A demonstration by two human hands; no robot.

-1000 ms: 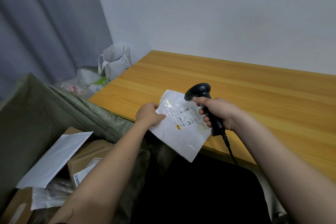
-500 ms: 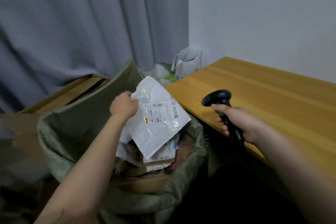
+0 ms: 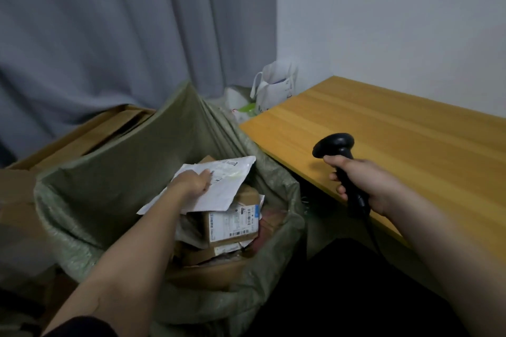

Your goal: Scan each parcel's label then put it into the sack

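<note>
Flat white plastic mailer parcel: lay label-up atop the boxes inside the open green woven sack.
Left hand: fingers rested on the parcel's near left part; pinching or not, cannot tell.
Right hand: fingers curled round the black handheld scanner above the wooden counter.

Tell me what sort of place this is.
Likely a small parcel-sorting corner in a plain room: a green sack full of labelled parcels, a barcode scanner held over a wooden table.
</note>
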